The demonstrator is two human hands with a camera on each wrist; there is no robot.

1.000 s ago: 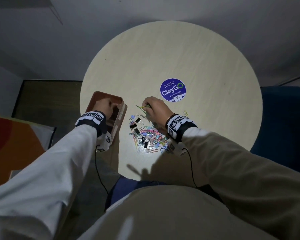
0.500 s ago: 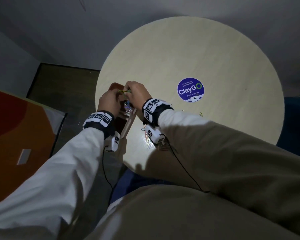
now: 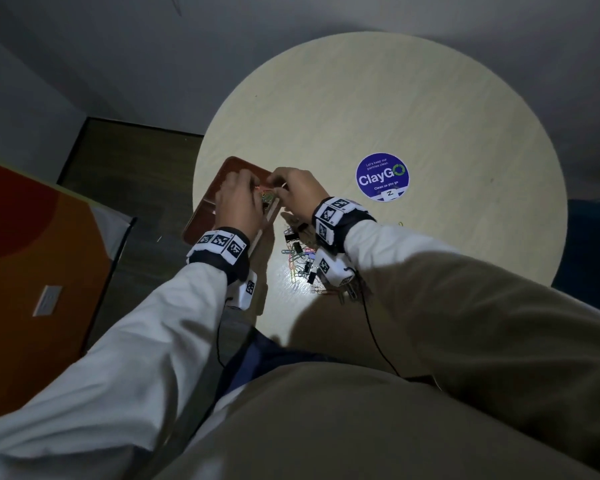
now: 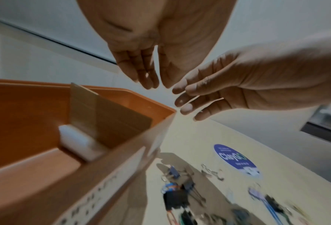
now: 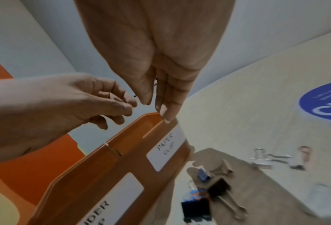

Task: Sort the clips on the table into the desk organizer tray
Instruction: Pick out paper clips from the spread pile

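Just both hands (image 3: 271, 197) fingertip-close over tray (image 3: 201, 216) far corner.

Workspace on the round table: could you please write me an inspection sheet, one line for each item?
surface: round pale table.
job's things: brown organizer tray at the table's left edge, one label reads PAPER CLIP; pile of clips lies on the table beside it.
clutter: ClayGO sticker; one yellow clip apart from the pile.
grips: left hand and right hand meet over the tray; whether either pinches a clip is unclear.
cables: black cable hangs below each wrist.
surroundings: orange panel, wall socket, dark floor.
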